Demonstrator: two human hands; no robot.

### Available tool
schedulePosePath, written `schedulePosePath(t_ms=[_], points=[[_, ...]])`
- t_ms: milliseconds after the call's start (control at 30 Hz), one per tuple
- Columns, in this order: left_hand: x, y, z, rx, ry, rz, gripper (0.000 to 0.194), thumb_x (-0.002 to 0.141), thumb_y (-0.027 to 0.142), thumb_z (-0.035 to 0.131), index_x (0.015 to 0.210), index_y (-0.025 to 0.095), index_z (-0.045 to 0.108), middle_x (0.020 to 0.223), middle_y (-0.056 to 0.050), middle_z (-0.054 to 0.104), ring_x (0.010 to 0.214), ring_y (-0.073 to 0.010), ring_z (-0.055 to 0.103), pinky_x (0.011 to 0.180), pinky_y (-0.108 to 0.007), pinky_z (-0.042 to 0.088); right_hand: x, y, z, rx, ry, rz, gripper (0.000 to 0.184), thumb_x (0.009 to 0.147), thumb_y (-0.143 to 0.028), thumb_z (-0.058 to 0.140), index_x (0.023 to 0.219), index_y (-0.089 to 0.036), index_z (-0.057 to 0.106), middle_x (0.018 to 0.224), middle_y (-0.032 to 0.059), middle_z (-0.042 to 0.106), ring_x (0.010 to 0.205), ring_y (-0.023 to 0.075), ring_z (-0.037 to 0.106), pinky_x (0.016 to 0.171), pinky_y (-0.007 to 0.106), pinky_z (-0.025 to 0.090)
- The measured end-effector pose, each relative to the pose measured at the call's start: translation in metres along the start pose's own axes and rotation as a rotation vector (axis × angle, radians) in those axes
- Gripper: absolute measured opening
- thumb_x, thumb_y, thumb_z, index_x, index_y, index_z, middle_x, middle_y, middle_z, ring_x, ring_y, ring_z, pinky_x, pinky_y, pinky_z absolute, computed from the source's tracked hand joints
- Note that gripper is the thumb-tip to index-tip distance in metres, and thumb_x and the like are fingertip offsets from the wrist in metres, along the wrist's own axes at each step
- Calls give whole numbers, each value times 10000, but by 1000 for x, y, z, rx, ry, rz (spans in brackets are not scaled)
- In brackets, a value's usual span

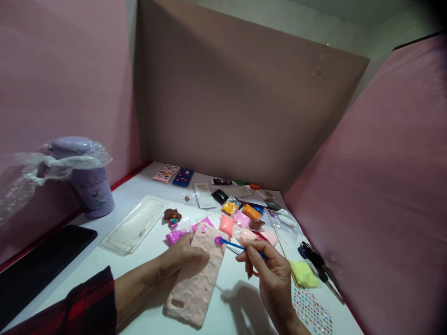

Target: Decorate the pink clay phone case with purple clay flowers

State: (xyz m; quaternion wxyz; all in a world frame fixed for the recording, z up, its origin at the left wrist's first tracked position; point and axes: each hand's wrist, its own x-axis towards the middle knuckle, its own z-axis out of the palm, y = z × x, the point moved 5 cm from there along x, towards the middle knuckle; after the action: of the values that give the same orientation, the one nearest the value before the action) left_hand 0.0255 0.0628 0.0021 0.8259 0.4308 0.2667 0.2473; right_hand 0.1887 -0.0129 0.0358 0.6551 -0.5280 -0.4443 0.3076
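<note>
Over the white surface (pixel 220 317), as seen from the head, holding a pale pink, lumpy-coated phone case (pixel 195 284) in the left hand (pixel 182 257), with thumb laid on its upturned face and fingers mostly hidden behind its left edge. Pinching a thin blue stick (pixel 233 244) in the right hand (pixel 271 268), narrowly, between thumb and fingertips, and pointing it leftward at the case. Bearing at its tip a small purple lump (pixel 218 240), placed over the upper part of the case close to the right edge; cannot tell whether touching the pink coat or just above it. Set with its long axis slanting from lower left, close to the body, to upper right, farther away, with a rectangular opening near the lower end. Crossing that axis rather than following it, sloping down rightward from lump to right hand. Nearer to that right edge with the right hand, off to the side; in contact with the left edge only with the left. Close beyond the upper end, beside a coral packet (pixel 226 225)
</note>
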Motion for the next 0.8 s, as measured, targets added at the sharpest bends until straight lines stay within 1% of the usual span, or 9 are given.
schedulePosePath(t_ms=[133,300,433,700,800], points=[[1,-1,-1,7,-3,1,350,583,128,663,931,101,683,739,-97,687,628,-193,623,592,-270,457,0,0,0,-19,-4,1,196,805,-352,637,802,-157,647,619,54,696,456,107,472,412,214,390],[-1,0,2,-33,-40,-14,388,581,123,659,969,107,673,775,-96,686,654,-196,624,598,-271,458,0,1,-1,-11,-7,-1,194,807,-353,636,807,-159,647,627,53,700,452,103,478,410,208,396],[0,-2,1,-40,-17,-17,384,571,130,669,955,107,673,758,-89,676,672,-217,634,605,-283,461,0,1,-1,-17,-3,-6,197,805,-354,638,814,-158,650,630,54,703,454,100,480,412,204,402],[1,-2,0,-12,-17,-16,363,578,140,672,939,105,669,699,-82,663,602,-195,608,574,-282,456,0,0,0,-24,-17,-11,179,809,-343,635,812,-165,652,632,46,703,459,96,482,415,195,402],[2,-3,-2,-5,-14,-26,359,570,147,682,927,108,673,716,-84,667,600,-200,610,566,-285,453,-1,-1,0,-24,-11,-15,179,810,-345,632,812,-166,651,631,46,703,458,96,480,415,196,402]])
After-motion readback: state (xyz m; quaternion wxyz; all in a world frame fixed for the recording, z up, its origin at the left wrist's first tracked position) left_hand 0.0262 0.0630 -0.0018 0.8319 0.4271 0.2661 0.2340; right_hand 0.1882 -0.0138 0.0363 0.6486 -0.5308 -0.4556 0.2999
